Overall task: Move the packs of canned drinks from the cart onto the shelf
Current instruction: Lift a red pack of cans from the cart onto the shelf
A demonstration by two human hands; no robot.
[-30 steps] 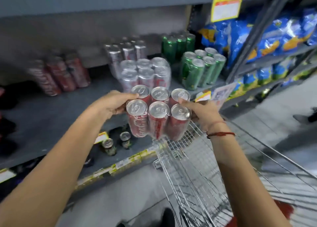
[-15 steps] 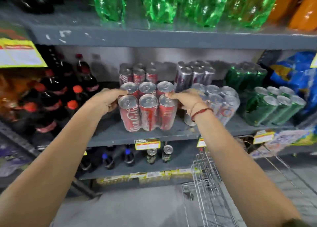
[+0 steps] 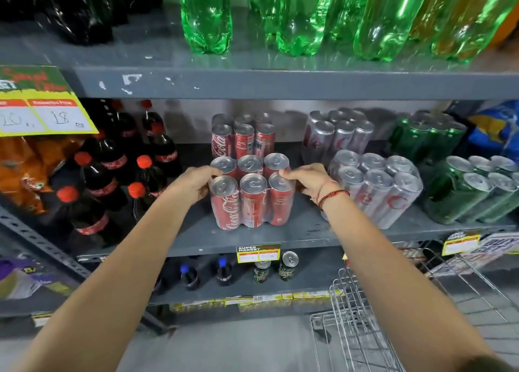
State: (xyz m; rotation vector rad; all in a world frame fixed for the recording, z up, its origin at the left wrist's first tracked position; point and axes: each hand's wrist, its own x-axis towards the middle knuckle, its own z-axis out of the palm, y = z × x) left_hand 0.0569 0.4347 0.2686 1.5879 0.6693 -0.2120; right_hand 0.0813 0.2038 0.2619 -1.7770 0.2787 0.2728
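Carried over from the cart [image 3: 362,315], the red six-pack [image 3: 250,193] now stands on the shelf [image 3: 309,235], left hand [image 3: 193,185] and right hand [image 3: 309,179] still clamped on its sides, so release seems next.

Grey metal shelving [image 3: 280,83] fills the view, its front edges chipped in places, with a pale back wall [image 3: 191,118] behind the middle tier. A slotted angle-iron brace [image 3: 42,242] slants across the lower left. Yellow price tags [image 3: 258,253] hang along the edges. Below lies a smooth grey floor [image 3: 238,346].
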